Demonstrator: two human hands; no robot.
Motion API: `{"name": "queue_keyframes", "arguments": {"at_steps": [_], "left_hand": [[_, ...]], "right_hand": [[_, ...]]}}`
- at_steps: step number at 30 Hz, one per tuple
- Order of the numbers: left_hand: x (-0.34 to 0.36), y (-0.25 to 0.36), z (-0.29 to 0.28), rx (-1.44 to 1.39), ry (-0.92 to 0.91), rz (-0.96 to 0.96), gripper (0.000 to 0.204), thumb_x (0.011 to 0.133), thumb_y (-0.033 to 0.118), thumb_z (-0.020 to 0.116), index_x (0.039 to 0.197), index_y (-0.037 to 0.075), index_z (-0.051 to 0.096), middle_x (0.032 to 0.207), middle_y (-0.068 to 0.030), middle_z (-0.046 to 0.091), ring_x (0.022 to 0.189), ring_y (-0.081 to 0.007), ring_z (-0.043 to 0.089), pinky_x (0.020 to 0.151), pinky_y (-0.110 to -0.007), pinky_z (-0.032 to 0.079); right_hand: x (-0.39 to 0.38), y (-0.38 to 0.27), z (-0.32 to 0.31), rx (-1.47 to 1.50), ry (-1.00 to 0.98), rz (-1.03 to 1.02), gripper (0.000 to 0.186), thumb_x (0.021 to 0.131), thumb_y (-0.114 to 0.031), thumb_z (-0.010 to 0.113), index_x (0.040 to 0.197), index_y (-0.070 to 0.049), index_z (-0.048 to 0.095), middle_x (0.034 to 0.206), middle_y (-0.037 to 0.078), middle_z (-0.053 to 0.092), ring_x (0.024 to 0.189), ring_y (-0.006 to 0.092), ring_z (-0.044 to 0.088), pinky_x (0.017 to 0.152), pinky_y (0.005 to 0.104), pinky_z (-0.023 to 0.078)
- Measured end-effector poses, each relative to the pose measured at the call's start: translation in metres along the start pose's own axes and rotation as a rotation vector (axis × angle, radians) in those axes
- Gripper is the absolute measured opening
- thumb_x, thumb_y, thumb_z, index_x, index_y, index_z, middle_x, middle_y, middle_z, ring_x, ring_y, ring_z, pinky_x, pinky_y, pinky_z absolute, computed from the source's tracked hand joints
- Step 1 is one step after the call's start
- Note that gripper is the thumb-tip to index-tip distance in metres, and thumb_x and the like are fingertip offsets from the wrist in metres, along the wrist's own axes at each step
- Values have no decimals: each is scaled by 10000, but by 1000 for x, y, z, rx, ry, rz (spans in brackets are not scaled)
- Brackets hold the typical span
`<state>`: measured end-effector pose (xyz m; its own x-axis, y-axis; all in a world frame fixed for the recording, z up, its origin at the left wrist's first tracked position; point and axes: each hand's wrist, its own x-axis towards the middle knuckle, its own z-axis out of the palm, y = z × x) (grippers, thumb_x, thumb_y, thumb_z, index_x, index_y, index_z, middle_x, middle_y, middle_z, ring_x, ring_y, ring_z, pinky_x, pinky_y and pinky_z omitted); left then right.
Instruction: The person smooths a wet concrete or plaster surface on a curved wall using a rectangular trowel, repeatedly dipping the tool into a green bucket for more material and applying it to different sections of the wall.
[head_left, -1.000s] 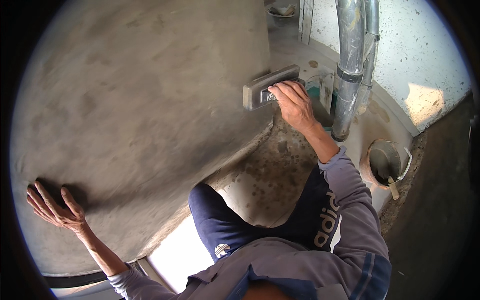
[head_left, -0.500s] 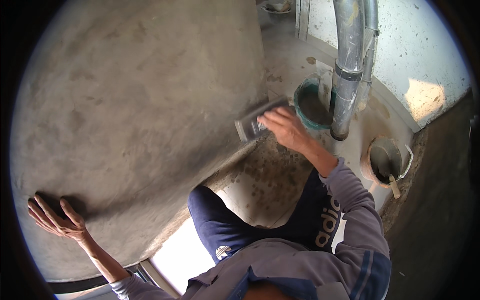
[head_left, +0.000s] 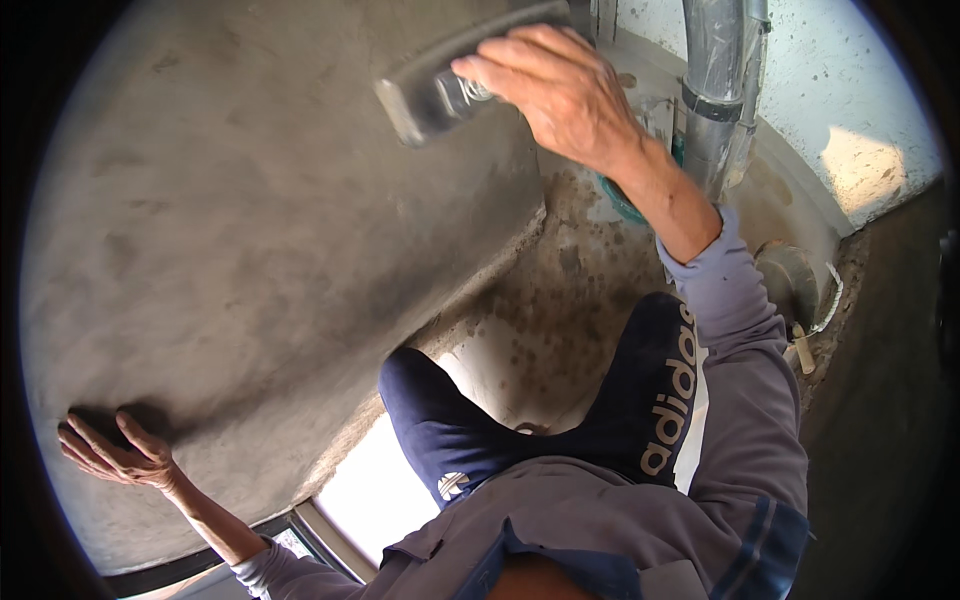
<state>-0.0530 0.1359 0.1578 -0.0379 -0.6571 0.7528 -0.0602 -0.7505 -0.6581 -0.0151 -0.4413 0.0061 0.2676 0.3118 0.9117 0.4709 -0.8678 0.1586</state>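
Observation:
My right hand (head_left: 565,95) is closed around the grip of a dark, flat plastering float (head_left: 425,100). The float is tilted and slightly blurred, close to the grey plastered wall (head_left: 250,230); whether it touches the surface I cannot tell. At the far left, my left hand (head_left: 115,450) rests on the same wall with its fingers spread, holding nothing. Darker damp-looking patches mark the plaster.
A grey pipe (head_left: 715,60) stands at the upper right. Behind my right forearm a green bucket (head_left: 625,200) is mostly hidden. Farther right stands another bucket (head_left: 785,275) with a rope handle and a wooden-handled tool (head_left: 803,350). Spatters mark the floor (head_left: 520,370).
My right hand has carried the float upward along the wall, from near its lower edge to the top of the view. My left hand has stayed in place on the plaster.

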Motion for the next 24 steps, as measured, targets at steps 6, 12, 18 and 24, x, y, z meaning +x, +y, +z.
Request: {"name": "queue_keyframes", "arguments": {"at_steps": [6,12,18,24], "left_hand": [[-2,-3,3,-5,9,22,615,1013,478,566,1420,18,602,1471,-236,549,1389,-412,483,1175,-558,350],[-5,-11,4,8,16,39,618,1007,499,568,1414,37,614,1462,-231,560,1378,-429,487,1148,-566,366],[-8,-13,6,19,38,7,616,997,540,572,1416,93,630,1449,-219,578,1358,-450,503,1093,-585,395],[-7,-4,4,0,12,-38,641,991,553,570,1447,103,602,1479,-217,551,1389,-445,471,1110,-596,365]], "right_hand": [[-158,-20,50,106,-239,215,431,855,48,613,1229,-134,729,1140,28,699,996,215,624,929,352,528],[-262,-101,33,285,-349,704,369,923,-68,655,1292,-71,673,1160,63,685,1028,239,630,899,403,514],[-274,-109,53,1193,562,2015,284,1069,-262,585,1319,-127,592,1137,15,671,1012,145,666,783,372,541],[-278,-119,106,1447,829,2169,199,1049,-278,625,1220,-176,622,985,-68,595,694,46,479,531,252,381]]}}
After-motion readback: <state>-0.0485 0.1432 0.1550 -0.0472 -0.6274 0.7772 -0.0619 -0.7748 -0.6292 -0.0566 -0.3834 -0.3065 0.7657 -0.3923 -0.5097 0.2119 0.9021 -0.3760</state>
